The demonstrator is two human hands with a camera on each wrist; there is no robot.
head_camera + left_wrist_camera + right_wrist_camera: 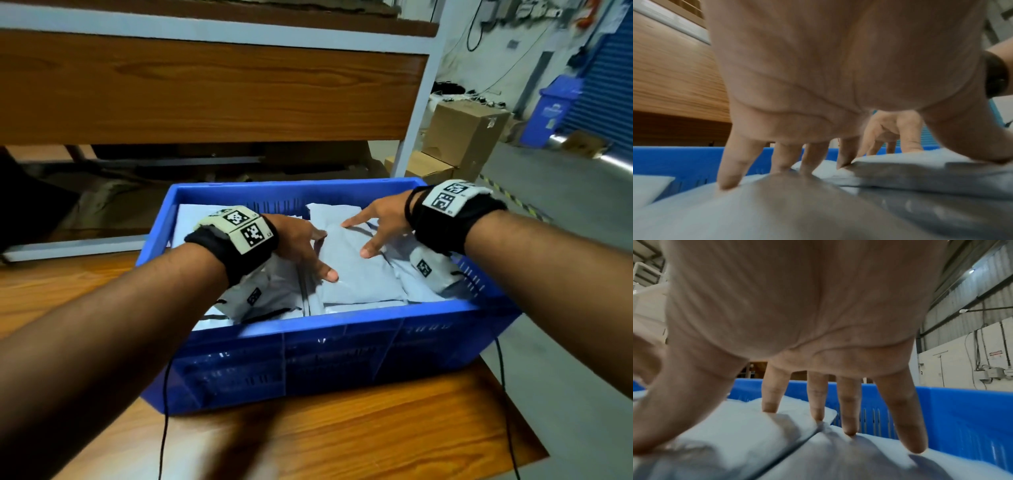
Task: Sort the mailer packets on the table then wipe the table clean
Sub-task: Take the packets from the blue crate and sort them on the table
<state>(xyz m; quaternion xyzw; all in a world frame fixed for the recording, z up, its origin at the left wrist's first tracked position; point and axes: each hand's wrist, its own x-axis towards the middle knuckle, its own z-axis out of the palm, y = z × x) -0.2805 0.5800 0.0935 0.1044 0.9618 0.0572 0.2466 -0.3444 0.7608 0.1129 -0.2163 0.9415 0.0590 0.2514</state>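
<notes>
Head view: blue crate (329, 346) sits on wood table (342, 442), full of grey mailer packets (270, 294). Both hands are inside it. Left hand (301, 246) & right hand (383, 222) have fingers spread, flat on the top packet (359, 270) near crate centre, one hand each side of it. Cardboard boxes (462, 137) & blue bin (551, 109) stand on the floor far right; a wood shelf (205, 92) is behind the crate.

Left wrist view: left fingers (733, 170) straight, splayed wide, tips pressing packets; thumb rests on the raised top packet (920, 175) at right.

Right wrist view: right fingers (902, 418) wide apart, tips down on packets (838, 459); nothing gripped. Crate wall (962, 418) just beyond.
</notes>
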